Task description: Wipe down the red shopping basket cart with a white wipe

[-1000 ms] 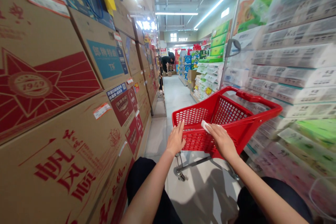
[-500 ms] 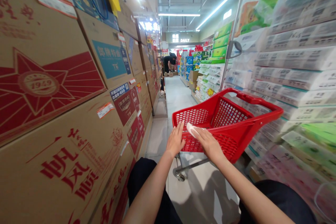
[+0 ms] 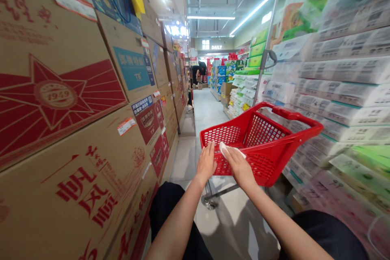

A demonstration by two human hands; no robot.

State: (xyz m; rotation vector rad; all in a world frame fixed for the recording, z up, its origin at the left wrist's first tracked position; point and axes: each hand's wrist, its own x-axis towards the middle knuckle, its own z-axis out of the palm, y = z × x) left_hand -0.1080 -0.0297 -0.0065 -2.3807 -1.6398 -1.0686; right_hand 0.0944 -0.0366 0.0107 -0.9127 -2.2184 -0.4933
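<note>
A red plastic shopping cart (image 3: 268,142) stands in front of me, its basket full of slots and its handle toward the right. My left hand (image 3: 207,162) lies with outstretched fingers at the basket's near left corner, palm down. My right hand (image 3: 239,166) presses a white cloth (image 3: 223,146) against the basket's near side rim. Part of that cloth sticks out past the fingertips and along the hand's far edge; the rest is hidden under the palm. Below the basket, a caster wheel (image 3: 209,202) touches the floor.
Stacked cardboard boxes (image 3: 70,138) form a wall close on my left. White paper packs (image 3: 341,89) are piled on my right, beside the cart. A metal pole (image 3: 264,57) rises behind the cart. Farther down the tiled aisle (image 3: 205,107), a person (image 3: 196,73) in dark clothing bends over.
My right hand has shifted slightly left, and more of the white cloth shows beside it. My left hand stays by the basket corner. The view has turned a little left.
</note>
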